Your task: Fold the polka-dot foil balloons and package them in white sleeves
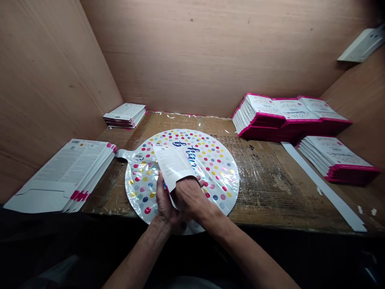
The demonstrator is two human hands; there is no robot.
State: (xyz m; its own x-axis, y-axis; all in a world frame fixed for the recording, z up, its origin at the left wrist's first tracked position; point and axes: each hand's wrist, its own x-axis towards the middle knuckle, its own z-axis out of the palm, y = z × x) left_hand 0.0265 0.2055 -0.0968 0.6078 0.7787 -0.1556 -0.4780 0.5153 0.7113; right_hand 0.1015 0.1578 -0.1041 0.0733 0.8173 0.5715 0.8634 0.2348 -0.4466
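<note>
A printed white paper envelope (pixel 172 162) is held tilted over a flat foil balloon (pixel 222 176) with coloured dots and blue lettering. My left hand (pixel 165 204) grips the envelope from its left side and from below, thumb along the edge. Into the envelope's open near end reaches my right hand (pixel 189 194), so most of its fingers are hidden. What those fingers hold, if anything, does not show. The balloon lies flat on the table, its neck (pixel 122 153) pointing left, its near edge partly under my arms.
Flat envelopes are stacked at left (pixel 60 172) and back left (pixel 124 114). Pink-edged packets fill piles at back right (pixel 288 114) and right (pixel 337 156). A white strip (pixel 325 186) lies on the cardboard-covered table (pixel 264 180). Wooden panels (pixel 204 52) enclose the back and sides.
</note>
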